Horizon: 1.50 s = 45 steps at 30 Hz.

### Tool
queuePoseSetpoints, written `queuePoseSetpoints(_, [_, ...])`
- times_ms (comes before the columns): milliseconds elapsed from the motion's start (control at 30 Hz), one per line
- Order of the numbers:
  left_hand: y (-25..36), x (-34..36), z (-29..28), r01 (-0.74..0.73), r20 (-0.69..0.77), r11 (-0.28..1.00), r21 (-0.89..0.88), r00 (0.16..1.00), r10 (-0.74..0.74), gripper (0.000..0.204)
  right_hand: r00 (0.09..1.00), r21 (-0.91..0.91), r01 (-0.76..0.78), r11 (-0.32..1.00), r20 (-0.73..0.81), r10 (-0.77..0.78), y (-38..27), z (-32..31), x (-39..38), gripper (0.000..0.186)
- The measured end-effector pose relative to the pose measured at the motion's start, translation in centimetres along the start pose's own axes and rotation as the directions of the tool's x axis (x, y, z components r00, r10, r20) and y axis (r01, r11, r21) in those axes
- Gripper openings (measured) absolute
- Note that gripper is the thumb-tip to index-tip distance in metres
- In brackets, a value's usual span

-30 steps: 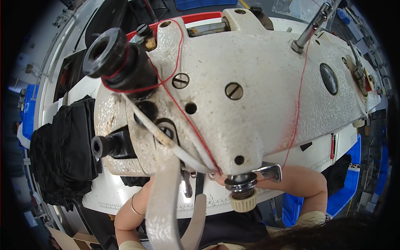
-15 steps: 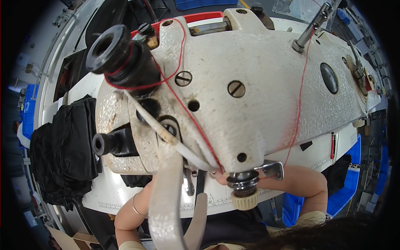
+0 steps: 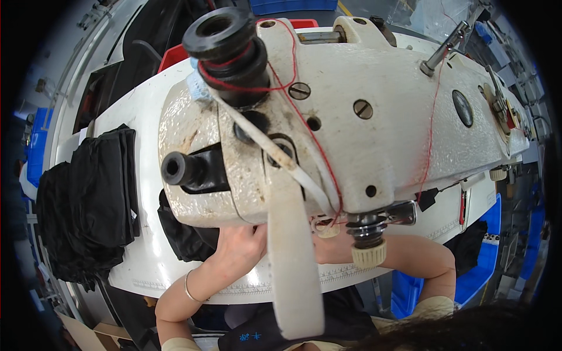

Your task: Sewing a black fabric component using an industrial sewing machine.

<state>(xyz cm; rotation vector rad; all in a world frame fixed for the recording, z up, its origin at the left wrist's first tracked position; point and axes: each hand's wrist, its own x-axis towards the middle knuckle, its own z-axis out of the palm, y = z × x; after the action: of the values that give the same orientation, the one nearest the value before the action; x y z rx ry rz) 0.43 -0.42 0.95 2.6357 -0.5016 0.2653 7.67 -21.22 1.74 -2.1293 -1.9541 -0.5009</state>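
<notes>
While the sewing machine (image 3: 374,117) blocks the view, left hand (image 3: 240,245) rests on black fabric (image 3: 181,234) under it; right hand (image 3: 328,248) mostly hidden, grip unclear for both.

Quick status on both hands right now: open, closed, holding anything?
Left hand: on the black fabric under the sewing machine; fingers hidden, grip cannot be told.
Right hand: mostly hidden behind the machine; cannot be told.

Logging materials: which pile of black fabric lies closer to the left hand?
The small dark bundle under the sewing machine head, beside the left hand; the folded stack lies farther left.
</notes>
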Motion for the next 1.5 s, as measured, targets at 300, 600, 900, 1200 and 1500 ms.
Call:
queuePoseSetpoints(300, [-0.2,-0.7,1.0,-0.137,-0.113,0.984,0.116,0.982,0.15,0.028,0.996,0.091,-0.054,0.994,-0.061,0.059,-0.3,-0.6,0.3,0.031])
queuePoseSetpoints(600, [-0.8,1.4,-1.6,-0.132,0.025,0.99,0.044,0.991,0.131,0.037,0.911,0.525,-0.397,0.753,0.323,0.256,0.3,2.5,-0.3,0.026])
queuePoseSetpoints(900, [-1.9,1.4,-1.3,-0.129,0.117,0.988,-0.082,0.984,0.138,0.034,0.967,0.021,-0.183,0.983,0.182,0.176,-0.6,2.2,-0.5,0.041])
queuePoseSetpoints(1200, [-2.1,1.0,-0.6,-0.205,0.138,0.971,0.119,0.972,0.188,0.037,0.783,0.78,-0.54,0.318,0.326,0.53,-0.5,2.0,-0.2,0.023])
queuePoseSetpoints(1500, [-1.9,2.0,-0.5,-0.211,-0.05,0.975,0.074,0.975,0.215,0.033,0.714,0.817,-0.576,0.032,0.484,0.505,-0.2,2.5,-0.9,0.033])
